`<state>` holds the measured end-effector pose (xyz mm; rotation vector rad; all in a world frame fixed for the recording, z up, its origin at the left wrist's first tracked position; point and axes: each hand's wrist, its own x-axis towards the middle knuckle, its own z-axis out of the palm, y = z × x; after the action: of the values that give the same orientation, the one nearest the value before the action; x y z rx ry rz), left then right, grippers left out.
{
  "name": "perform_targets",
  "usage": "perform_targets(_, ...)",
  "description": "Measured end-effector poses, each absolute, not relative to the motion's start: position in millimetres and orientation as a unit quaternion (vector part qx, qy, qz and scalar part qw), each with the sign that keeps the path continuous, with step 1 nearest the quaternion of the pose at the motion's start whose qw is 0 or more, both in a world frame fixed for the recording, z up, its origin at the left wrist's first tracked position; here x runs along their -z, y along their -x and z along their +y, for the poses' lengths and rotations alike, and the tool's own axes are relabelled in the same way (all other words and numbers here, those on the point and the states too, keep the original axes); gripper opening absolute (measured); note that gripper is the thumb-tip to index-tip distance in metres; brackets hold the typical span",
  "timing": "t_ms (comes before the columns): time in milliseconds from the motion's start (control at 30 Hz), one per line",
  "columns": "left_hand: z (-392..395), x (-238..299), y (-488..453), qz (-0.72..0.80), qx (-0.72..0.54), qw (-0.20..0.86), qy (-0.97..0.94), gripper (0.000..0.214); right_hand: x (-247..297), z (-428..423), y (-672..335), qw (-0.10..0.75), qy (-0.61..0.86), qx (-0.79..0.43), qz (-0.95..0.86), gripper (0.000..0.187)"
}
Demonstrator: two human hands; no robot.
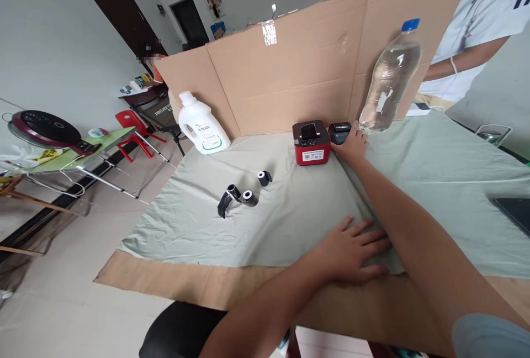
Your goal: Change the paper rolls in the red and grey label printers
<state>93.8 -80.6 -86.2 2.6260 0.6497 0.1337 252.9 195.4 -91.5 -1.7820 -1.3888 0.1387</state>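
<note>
My left hand (pixel 351 250) lies flat on the pale green cloth (pixel 281 220) near the table's front edge, fingers spread and holding nothing. My right hand (pixel 353 145) reaches far across, just right of a red label printer (pixel 311 142). Its fingers touch a small black device (pixel 340 132) behind it; whether they grip it is hidden. A clear water bottle (pixel 389 79) with a blue cap stands right beside that hand. Three small black rolls (pixel 244 193) lie on the cloth at centre left.
A white detergent jug (pixel 202 124) stands at the back left. A cardboard screen (pixel 290 70) walls off the table's far side. Another person in a white shirt (pixel 472 43) is behind it at right. A dark tablet (pixel 515 211) lies at the right edge. Chairs and a side table stand left.
</note>
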Motion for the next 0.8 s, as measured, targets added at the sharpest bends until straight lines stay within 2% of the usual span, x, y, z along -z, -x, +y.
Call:
perform_targets(67,-77,89,-94,0.221,-0.077,0.243,-0.941,0.064,93,188,-251,0.455,0.701,-0.014,-0.55,0.105)
perform_targets(133,-71,92,-93,0.233,-0.132,0.294,-0.918,0.046,94,178,-249,0.489,0.669,0.006,-0.559,0.083)
perform_targets(200,-63,93,-87,0.3,-0.223,0.354,-0.857,0.029,94,171,-246,0.514,0.618,-0.022,-0.594,0.059)
perform_targets(267,-49,90,-76,0.396,-0.357,0.39,-0.751,0.024,94,167,-239,0.536,0.555,-0.091,-0.629,0.046)
perform_targets(333,-25,84,-60,0.446,-0.488,0.404,-0.633,0.024,94,166,-231,0.555,0.501,-0.169,-0.643,0.049)
perform_targets(400,8,76,-45,0.47,-0.578,0.407,-0.529,0.031,96,165,-223,0.557,0.461,-0.23,-0.651,0.063)
perform_targets(567,96,56,-33,0.505,-0.581,0.484,-0.416,0.069,100,165,-213,0.526,0.424,-0.282,-0.681,0.118)
perform_targets(633,117,52,-38,0.488,-0.576,0.495,-0.43,0.078,99,165,-214,0.525,0.428,-0.269,-0.685,0.123)
perform_targets(800,109,52,-45,0.458,-0.584,0.475,-0.473,0.089,88,153,-213,0.508,0.432,-0.261,-0.698,0.114)
